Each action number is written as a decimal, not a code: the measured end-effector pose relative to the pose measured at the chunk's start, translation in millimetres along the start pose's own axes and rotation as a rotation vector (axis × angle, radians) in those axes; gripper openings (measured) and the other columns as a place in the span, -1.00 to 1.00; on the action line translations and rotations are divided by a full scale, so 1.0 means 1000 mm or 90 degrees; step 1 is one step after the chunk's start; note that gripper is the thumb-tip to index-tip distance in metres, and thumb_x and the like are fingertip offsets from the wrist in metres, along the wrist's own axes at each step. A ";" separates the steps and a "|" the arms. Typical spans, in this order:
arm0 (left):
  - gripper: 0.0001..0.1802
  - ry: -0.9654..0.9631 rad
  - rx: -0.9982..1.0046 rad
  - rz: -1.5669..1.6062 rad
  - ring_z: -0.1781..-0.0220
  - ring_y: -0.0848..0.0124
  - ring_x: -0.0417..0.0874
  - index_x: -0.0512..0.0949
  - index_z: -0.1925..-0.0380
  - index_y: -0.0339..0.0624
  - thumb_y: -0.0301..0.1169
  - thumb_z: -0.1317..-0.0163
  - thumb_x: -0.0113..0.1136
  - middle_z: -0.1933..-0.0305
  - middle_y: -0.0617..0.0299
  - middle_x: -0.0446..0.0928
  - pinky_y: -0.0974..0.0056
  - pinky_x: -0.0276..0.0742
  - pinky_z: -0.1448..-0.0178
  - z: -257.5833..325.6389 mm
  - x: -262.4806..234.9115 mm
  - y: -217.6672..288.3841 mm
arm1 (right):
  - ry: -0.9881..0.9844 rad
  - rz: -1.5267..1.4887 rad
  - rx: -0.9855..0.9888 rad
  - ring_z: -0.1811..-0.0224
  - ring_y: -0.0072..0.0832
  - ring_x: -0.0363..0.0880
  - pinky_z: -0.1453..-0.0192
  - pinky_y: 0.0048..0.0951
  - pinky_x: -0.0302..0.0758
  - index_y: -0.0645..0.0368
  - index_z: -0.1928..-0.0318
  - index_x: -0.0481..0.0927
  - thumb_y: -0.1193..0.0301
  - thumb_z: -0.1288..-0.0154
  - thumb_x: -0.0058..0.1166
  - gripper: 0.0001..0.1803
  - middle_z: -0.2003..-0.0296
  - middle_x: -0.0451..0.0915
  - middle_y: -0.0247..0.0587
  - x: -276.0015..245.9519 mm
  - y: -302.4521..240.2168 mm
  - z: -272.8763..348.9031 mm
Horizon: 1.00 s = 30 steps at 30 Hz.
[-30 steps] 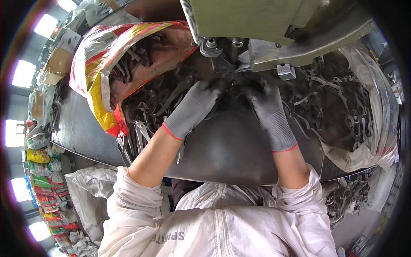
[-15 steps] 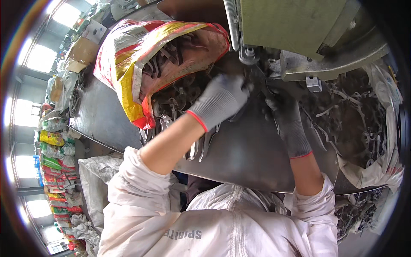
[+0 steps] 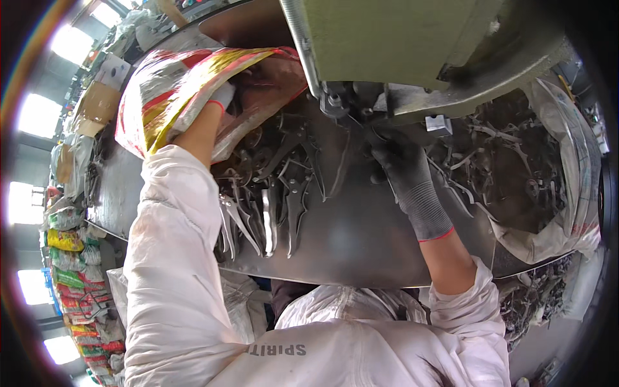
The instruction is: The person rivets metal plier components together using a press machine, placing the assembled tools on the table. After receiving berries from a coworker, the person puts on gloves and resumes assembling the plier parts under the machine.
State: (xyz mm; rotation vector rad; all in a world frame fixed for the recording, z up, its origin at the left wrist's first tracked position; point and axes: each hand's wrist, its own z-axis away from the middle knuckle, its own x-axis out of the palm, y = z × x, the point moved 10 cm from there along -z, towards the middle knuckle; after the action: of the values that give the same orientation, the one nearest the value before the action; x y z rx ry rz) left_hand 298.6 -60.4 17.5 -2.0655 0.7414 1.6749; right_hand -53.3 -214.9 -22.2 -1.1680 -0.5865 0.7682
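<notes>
Pliers blanks [image 3: 271, 193] lie heaped at the counter's [image 3: 361, 238] left half, long axes toward its near edge. Head view: left hand [image 3: 222, 97], nearer, is buried in the woven sack [image 3: 174, 97], grip hidden. Right hand [image 3: 396, 158] pinches a blank beneath the press [image 3: 400, 51].

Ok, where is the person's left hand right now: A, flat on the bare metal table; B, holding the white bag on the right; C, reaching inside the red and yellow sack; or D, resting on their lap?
C: the left hand is pushed into the open mouth of the red and yellow sack, with only the glove cuff showing.
</notes>
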 end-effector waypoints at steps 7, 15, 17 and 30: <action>-0.55 0.015 0.056 -0.108 -0.19 0.12 0.41 0.42 -0.10 -0.11 -0.18 -0.26 -0.10 -0.13 -0.02 0.43 0.18 0.29 -0.26 -0.007 -0.010 -0.032 | -0.016 -0.072 0.088 0.58 -0.60 0.46 0.53 -0.57 0.48 0.36 -0.05 0.42 0.51 -0.30 -0.04 -0.68 0.44 0.50 -0.24 -0.005 0.024 0.007; -0.62 -0.051 0.057 -0.123 -0.11 0.05 0.46 0.44 -0.03 -0.20 -0.30 -0.24 -0.06 -0.05 -0.04 0.48 0.14 0.36 -0.15 0.046 -0.048 0.009 | -0.033 -0.085 0.084 0.56 -0.59 0.48 0.52 -0.55 0.47 0.34 0.01 0.41 0.56 -0.29 -0.05 -0.74 0.41 0.50 -0.22 -0.007 0.038 0.002; -0.61 -0.101 -0.086 0.184 -0.09 0.01 0.46 0.42 -0.04 -0.22 -0.29 -0.24 -0.03 -0.04 -0.08 0.47 0.11 0.36 -0.14 0.070 -0.050 0.017 | -0.046 -0.144 0.043 0.56 -0.58 0.48 0.51 -0.54 0.47 0.35 0.00 0.40 0.58 -0.28 -0.06 -0.73 0.41 0.50 -0.22 -0.005 0.044 0.000; -0.63 -0.278 -0.134 0.701 0.55 0.63 0.31 0.41 0.01 -0.32 -0.25 -0.34 -0.06 0.49 0.38 0.36 0.53 0.21 0.49 0.225 -0.078 0.093 | 0.252 0.987 -0.530 0.02 -0.13 0.50 -0.08 -0.22 0.43 0.13 0.03 0.52 0.58 -0.09 -0.13 -0.62 0.12 0.55 -0.06 -0.142 -0.108 0.009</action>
State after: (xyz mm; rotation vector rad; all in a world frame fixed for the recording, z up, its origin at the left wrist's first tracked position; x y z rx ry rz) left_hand 55.6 11.7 47.8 -1.2935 1.7688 2.7106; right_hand -123.8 -342.8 81.6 -2.4997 0.5755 1.5588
